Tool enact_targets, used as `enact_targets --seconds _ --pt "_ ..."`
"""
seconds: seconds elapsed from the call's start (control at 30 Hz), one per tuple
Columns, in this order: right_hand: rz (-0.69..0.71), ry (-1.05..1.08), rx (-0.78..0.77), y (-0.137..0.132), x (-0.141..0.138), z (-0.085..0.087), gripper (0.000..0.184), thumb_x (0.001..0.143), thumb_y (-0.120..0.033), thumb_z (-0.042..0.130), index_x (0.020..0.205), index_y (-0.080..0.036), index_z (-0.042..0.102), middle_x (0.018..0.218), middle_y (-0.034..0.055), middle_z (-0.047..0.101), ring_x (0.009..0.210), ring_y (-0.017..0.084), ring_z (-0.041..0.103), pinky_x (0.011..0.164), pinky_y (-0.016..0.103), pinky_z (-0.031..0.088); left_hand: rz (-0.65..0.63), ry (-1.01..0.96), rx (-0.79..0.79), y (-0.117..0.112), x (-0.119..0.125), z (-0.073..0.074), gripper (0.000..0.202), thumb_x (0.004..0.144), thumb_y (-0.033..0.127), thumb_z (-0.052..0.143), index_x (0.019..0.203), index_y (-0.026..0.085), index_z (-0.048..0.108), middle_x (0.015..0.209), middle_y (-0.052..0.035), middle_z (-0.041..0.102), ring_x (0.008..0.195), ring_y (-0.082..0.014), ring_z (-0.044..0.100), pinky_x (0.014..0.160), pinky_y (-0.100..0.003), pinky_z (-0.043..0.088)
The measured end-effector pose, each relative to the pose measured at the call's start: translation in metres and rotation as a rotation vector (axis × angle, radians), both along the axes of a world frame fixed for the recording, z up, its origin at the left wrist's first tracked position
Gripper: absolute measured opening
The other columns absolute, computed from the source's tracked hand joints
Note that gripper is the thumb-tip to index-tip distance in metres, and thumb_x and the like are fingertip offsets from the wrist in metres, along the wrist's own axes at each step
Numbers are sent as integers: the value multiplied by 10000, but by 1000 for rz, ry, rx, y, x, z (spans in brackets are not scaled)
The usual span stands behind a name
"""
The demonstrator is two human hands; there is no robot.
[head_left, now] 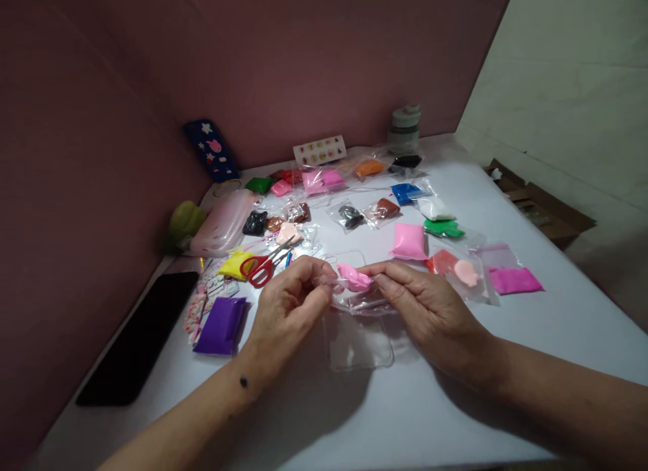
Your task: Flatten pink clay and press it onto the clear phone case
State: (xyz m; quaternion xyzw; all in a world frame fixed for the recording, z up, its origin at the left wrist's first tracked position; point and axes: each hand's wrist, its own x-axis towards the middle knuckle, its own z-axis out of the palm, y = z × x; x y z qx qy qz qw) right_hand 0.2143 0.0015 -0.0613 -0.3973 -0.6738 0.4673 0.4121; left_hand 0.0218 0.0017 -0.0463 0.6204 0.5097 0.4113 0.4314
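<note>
Between my two hands is a clear plastic bag (362, 303) with a lump of pink clay (354, 278) at its top. My left hand (298, 302) pinches the bag's left side, thumb against fingers. On the opposite side my right hand (425, 309) grips the plastic with thumb and fingertips. Below the bag a clear phone case (359, 353) lies on the white table, partly covered. Red-handled scissors (260, 268) rest left of my left hand, beside a yellow packet (234, 264). A light pink packet (409, 241) sits just beyond my right hand.
Several clay packets lie across the table (455, 403), with a purple packet (220, 326) and a black phone-like slab (142, 336) at left. A blue decorated case (211, 149) leans on the wall. A bottle (405, 130) stands at the back; a cardboard box (549, 208) is beyond the right edge.
</note>
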Motion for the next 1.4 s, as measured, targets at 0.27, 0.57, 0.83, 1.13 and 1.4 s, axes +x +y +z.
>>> enact_targets --seconds 0.27,0.57,0.83,1.13,1.4 --pt "-2 242 -216 3 -3 -2 231 998 -307 499 871 -185 648 879 20 671 821 144 623 755 258 500 90 109 99 -2 8 0 48 769 149 567 758 189 592 711 23 605 639 -121 536 594 -250 406" --pt "-45 299 -308 8 -1 -3 192 954 -342 589 905 -184 684 896 21 669 817 137 602 733 238 470 83 6 13 1 8 -3 72 778 163 595 724 184 552 756 20 591 626 -104 533 578 -237 440" --pt "-71 184 -135 10 -1 6 75 905 -240 623 884 -183 668 855 -4 665 793 118 609 727 229 485 -3 97 123 -4 8 -2 133 866 189 592 995 175 621 853 -13 657 687 -124 605 626 -252 489" --pt "-30 62 80 5 0 5 174 956 -135 526 883 -179 677 914 2 652 894 104 611 823 204 470 -71 464 596 -1 3 -6 149 867 37 532 885 116 657 750 -31 639 687 -110 596 621 -203 442" --pt "11 227 -7 -2 -2 4 165 984 -168 512 924 -197 663 1011 -6 693 968 85 636 877 172 478 -9 462 570 -5 4 -7 145 861 48 496 833 143 603 661 19 561 556 -81 491 511 -182 368"
